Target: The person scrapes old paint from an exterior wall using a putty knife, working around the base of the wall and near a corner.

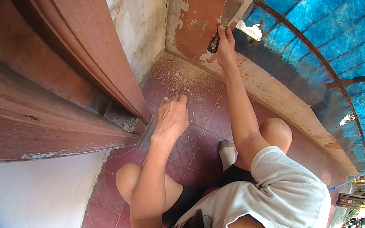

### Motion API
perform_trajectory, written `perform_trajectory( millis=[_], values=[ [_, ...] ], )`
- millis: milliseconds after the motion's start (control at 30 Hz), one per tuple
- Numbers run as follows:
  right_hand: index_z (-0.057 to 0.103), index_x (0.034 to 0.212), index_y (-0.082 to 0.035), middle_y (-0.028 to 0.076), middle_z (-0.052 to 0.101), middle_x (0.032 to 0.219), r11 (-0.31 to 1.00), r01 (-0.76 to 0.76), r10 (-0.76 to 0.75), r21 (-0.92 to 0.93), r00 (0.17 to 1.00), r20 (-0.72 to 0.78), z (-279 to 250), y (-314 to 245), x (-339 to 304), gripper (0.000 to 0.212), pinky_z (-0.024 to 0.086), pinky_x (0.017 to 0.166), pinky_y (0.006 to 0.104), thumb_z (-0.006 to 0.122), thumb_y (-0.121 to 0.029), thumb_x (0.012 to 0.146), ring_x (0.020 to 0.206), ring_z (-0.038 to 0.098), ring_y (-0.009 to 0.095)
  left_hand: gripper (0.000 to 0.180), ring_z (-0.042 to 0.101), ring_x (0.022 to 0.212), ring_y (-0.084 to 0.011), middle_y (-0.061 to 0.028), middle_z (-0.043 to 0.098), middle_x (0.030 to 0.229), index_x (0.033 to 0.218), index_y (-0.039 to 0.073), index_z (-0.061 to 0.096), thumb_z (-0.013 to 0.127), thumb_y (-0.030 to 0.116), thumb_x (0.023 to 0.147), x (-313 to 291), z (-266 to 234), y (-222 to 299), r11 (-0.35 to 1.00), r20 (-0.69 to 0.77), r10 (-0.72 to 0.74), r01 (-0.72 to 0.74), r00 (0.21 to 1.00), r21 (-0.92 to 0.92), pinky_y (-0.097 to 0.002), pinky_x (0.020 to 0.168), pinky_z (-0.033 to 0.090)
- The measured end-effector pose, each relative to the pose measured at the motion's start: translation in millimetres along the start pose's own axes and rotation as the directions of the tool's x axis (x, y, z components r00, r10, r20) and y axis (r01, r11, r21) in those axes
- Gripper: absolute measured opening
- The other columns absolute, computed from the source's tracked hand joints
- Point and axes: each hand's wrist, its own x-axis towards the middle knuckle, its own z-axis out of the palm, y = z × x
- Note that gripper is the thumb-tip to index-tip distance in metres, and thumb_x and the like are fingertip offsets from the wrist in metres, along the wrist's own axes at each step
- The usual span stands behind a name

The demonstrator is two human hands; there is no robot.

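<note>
My right hand (225, 45) reaches out to the low wall (198, 12), whose reddish-brown paint is peeling. It grips a putty knife (231, 8) by its dark handle, and the wide blade lies against the wall near a bare grey patch. My left hand (171, 117) hangs over the tiled floor with its fingers curled closed. Its palm side is hidden, so I cannot tell whether anything is inside. Pale paint flakes (186, 75) are scattered over the dark red tiles (203, 111), thickest in the corner beyond my left hand.
A brown wooden frame (87, 48) rises close on my left, above a white wall (31, 207). Blue sheeting (318, 13) behind metal bars lines the right side. A dark-handled tool (352, 81) lies across the bars. My knees are bent close below my arms.
</note>
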Motion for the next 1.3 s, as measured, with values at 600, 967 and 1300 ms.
perform_trajectory(
  millis=[600, 967, 1300],
  values=[
    [0.055, 0.108, -0.007, 0.002, 0.053, 0.074, 0.994, -0.069, 0.073, 0.081, 0.996, -0.046, -9.9, 15.2, -10.2, 0.022, 0.046, 0.055, 0.0251, 0.055, -0.026, 0.096, 0.064, 0.054, 0.012, 0.013, 0.061, 0.086, -0.0392, -0.0227, 0.061, 0.088, 0.09, -0.003, 0.054, 0.055, 0.002, 0.078, -0.3, -1.7, 3.5, 1.0, 0.005, -0.01, 0.01, 1.0, 0.02, -0.0466, 0.077, 0.047],
    [0.056, 0.11, -0.006, 0.001, 0.053, 0.075, 0.999, -0.038, 0.039, 0.038, 0.999, -0.028, -5.4, 5.4, -4.2, 0.025, 0.046, 0.055, 0.0255, 0.056, -0.027, 0.095, 0.063, 0.053, 0.012, 0.013, 0.058, 0.087, -0.0412, -0.0235, 0.059, 0.086, 0.089, -0.003, 0.052, 0.057, 0.005, 0.081, -1.3, 0.1, 0.3, 0.999, 0.003, -0.039, 0.039, 0.999, 0.019, -0.0482, 0.077, 0.046],
    [0.056, 0.109, -0.006, 0.001, 0.055, 0.076, 1.0, -0.022, 0.022, -0.003, 0.999, -0.032, -0.2, -9.6, 2.0, 0.025, 0.046, 0.056, 0.0252, 0.056, -0.027, 0.096, 0.064, 0.054, 0.012, 0.013, 0.058, 0.087, -0.0407, -0.0229, 0.059, 0.088, 0.089, -0.003, 0.052, 0.058, 0.006, 0.081, 2.8, 1.8, 3.4, 0.999, -0.001, -0.018, 0.018, 1.0, 0.027, -0.0479, 0.078, 0.046]
  ],
)
